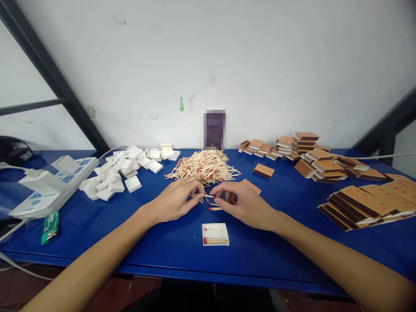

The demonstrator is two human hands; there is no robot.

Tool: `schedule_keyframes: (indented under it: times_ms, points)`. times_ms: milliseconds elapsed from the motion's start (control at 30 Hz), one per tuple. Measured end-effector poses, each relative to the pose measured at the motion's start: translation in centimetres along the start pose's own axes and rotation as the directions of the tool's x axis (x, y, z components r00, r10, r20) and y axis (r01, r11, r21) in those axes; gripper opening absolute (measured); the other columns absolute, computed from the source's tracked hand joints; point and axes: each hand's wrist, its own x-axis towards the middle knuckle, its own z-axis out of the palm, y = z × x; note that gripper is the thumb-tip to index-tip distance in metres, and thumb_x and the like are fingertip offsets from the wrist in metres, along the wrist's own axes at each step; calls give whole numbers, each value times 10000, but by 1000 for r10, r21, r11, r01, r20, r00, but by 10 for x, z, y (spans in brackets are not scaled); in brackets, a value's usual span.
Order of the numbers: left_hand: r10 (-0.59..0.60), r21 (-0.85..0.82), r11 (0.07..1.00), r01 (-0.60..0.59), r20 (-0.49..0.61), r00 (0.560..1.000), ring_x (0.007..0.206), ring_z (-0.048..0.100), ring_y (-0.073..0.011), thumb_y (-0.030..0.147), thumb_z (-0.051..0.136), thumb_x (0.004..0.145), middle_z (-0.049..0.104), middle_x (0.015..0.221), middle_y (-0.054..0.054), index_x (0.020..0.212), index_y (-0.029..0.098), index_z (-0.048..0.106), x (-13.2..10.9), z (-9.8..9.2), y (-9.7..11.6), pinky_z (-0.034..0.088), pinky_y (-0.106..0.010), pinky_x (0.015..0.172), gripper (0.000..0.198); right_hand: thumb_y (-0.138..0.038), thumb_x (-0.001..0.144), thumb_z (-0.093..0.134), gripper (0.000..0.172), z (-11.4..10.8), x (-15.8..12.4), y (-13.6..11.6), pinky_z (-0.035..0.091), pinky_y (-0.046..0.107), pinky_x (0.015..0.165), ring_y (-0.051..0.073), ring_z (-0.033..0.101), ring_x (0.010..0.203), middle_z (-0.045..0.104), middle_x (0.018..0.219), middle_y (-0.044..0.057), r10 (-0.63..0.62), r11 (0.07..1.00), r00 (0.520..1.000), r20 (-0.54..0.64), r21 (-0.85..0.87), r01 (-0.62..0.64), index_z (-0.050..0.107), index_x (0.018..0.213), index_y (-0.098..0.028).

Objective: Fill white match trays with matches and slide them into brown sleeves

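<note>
In front of the match pile [208, 167], my left hand [178, 197] pinches the plain end of a match [208, 196] between thumb and forefinger. My right hand [245, 203] has its thumb and forefinger curled around the red head of the same match. Several loose matches [214, 209] lie on the blue table just under the fingertips. Closer to me sits a white matchbox tray [216, 226], open side up, with several matches lined along its near side and one farther back. Behind my right hand, an orange matchbox sleeve [251, 185] is partly hidden.
White empty trays [121, 167] are heaped on the left, beside a power strip [48, 199] and a green lighter [50, 227]. Matchbox sleeves [325, 164] are stacked on the right, with more [373, 201] nearer me. A white wall [260, 65] stands behind.
</note>
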Motion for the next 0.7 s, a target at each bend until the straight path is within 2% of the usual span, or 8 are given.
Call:
schedule_keyframes:
  times_ms: [100,200,300,367,433,500,600,700]
  points:
    - [8,-38,999,-8,-18,1000,750,525,-131,312,433,995,570,865,-14,947,184,555,1,3,3,404,-257,695,183,-272,878,603,124,2,1,-4,408,227,524,106,523,565,619,655,-18,11,996,999,-47,91,-6,700,868,-196]
    - [11,-38,999,-11,9,1000,676,512,-124,310,438,991,551,745,17,973,189,572,1,4,4,387,-251,668,181,-242,866,611,105,2,1,-5,469,244,621,124,595,676,673,740,-1,-34,993,989,-141,110,50,694,818,-201]
    - [16,35,999,-16,15,1000,695,542,-138,270,453,970,555,671,35,1002,198,597,1,2,0,396,-305,790,164,-205,840,615,74,0,0,-3,511,268,698,145,648,764,705,839,19,-70,990,970,-232,100,96,676,799,-198]
    - [4,84,997,-3,-12,1000,727,565,-153,250,477,942,574,676,33,1026,204,612,0,0,-4,385,-353,860,166,-208,832,615,55,-2,-1,0,525,264,669,139,670,732,710,908,32,-58,988,965,-256,122,92,660,809,-189]
    - [-19,108,994,23,-43,999,707,571,-156,246,496,919,577,666,32,1055,199,617,-1,-3,-7,397,-359,847,188,-217,837,609,55,-3,-1,3,504,244,567,111,652,589,707,862,20,-15,993,971,-239,107,42,652,833,-183]
    - [-26,125,992,31,-36,999,644,559,-145,238,504,902,562,626,39,1071,191,621,-2,-4,-10,417,-326,776,211,-203,849,596,69,-3,-1,6,456,234,496,88,592,476,688,751,-9,-12,1000,976,-217,11,15,659,865,-182]
    - [-24,152,988,17,42,999,549,523,-129,220,502,889,530,560,50,1082,193,633,-3,-4,-10,403,-266,628,235,-160,883,553,153,-1,0,11,451,248,551,108,598,571,681,782,10,-147,972,976,-161,-206,113,687,957,-179]
    - [8,177,984,-27,105,994,609,562,-124,210,486,903,614,716,11,1099,200,643,-3,-3,-7,418,-248,617,251,-152,919,514,219,2,1,15,461,271,628,141,612,719,665,889,53,-207,927,977,-58,-330,177,688,1049,-175]
